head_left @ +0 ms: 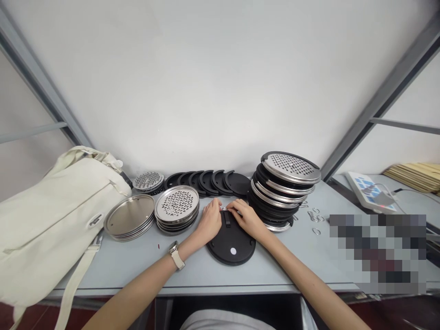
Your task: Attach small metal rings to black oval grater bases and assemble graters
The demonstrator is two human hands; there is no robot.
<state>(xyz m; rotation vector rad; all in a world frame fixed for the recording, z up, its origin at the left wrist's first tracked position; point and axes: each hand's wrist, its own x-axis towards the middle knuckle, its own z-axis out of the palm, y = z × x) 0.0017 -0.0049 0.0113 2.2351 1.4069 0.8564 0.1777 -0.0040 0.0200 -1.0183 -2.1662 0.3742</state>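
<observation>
A round black disc (231, 241) with a white dot lies flat on the grey table (137, 261) in front of me. My left hand (210, 219) and my right hand (244, 216) meet at the disc's far edge, fingers pinched together on a small shiny metal piece (225, 209) by a black tab. A watch with a pale strap sits on my left wrist.
Left of the hands stand a stack of perforated metal discs (177, 204) and a stack of plain metal lids (129, 215). A tall stack of black-rimmed discs (285, 188) rises on the right, metal rings (314, 217) beside it. Black discs (209, 180) line the wall. A cream bag (44, 215) lies left.
</observation>
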